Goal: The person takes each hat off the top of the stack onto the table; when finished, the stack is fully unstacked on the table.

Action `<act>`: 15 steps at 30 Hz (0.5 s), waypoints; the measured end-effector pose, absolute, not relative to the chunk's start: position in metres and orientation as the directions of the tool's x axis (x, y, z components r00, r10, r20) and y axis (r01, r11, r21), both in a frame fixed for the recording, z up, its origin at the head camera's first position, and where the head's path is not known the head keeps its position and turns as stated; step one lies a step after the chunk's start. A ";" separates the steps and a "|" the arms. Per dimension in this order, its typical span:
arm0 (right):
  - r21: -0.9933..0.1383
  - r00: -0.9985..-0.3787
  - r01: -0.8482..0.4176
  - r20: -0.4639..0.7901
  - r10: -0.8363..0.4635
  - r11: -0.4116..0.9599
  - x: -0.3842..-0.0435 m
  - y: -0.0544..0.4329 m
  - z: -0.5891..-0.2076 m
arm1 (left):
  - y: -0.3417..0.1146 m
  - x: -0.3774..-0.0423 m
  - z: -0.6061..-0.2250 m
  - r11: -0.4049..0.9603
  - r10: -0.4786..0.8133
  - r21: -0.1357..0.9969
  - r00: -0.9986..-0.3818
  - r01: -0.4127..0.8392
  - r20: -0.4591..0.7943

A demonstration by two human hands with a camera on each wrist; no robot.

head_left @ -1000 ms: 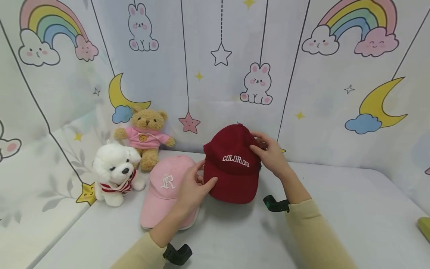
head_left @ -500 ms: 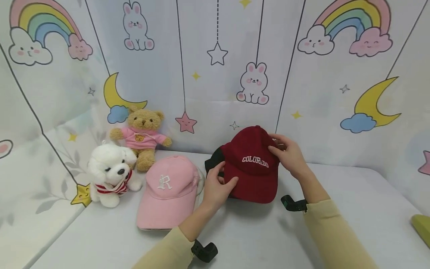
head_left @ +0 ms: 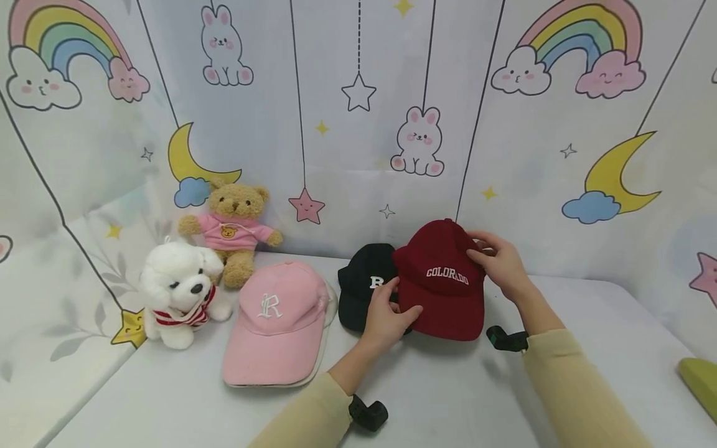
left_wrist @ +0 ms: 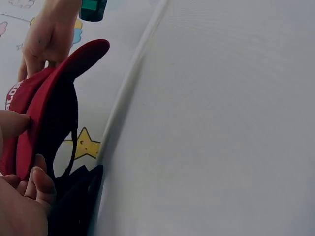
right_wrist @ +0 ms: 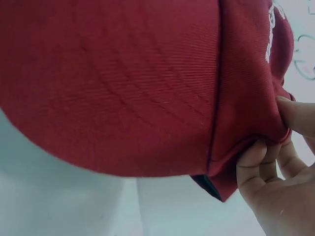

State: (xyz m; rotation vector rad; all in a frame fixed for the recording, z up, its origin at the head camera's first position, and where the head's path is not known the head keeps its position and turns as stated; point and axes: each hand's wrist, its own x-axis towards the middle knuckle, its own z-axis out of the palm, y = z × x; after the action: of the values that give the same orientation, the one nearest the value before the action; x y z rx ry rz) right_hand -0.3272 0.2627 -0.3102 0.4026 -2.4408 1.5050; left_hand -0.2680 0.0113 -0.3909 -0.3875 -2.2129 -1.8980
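Both hands hold a dark red baseball cap [head_left: 439, 249] lettered COLORADO, its brim facing me. My left hand [head_left: 386, 320] pinches the left edge of the brim between thumb and fingers. At the right side of the crown, my right hand [head_left: 504, 264] grips the fabric; the right wrist view shows its fingers [right_wrist: 253, 160] bunching the cloth. The left wrist view shows the cap's hollow underside and its back strap [left_wrist: 75, 155]. Just left of it, partly covered by the red cap and my left hand, is a black cap [head_left: 355, 295] with a white letter.
A pink cap [head_left: 280, 358] with a white R lies farther left, a pale cap edge showing beneath it. Behind are a white plush dog [head_left: 182, 280] and a brown teddy bear [head_left: 238, 230] in pink. A green object [head_left: 697, 379] shows at the right edge.
Both hands have carried the red cap to the right, off the front of the black cap, which has come into view. The camera view has shifted slightly.
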 end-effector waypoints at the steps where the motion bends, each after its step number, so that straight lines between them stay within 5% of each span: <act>1: -0.830 -0.934 -0.352 0.342 -0.104 0.432 -0.328 0.265 -0.311 | 0.014 -0.268 -0.391 0.150 0.076 0.937 -0.949 0.314 0.306; 15: -0.857 -0.957 -0.274 0.288 -0.035 0.436 -0.331 0.290 -0.324 | 0.042 -0.272 -0.391 0.307 0.157 0.914 -0.961 0.265 0.226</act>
State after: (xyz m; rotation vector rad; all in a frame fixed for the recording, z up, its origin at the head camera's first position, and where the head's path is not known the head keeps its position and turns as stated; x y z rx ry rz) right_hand -0.3313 0.2898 -0.3237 0.2699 -2.4623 1.5331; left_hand -0.2725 0.0423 -0.3908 -0.3988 -2.4617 -1.7512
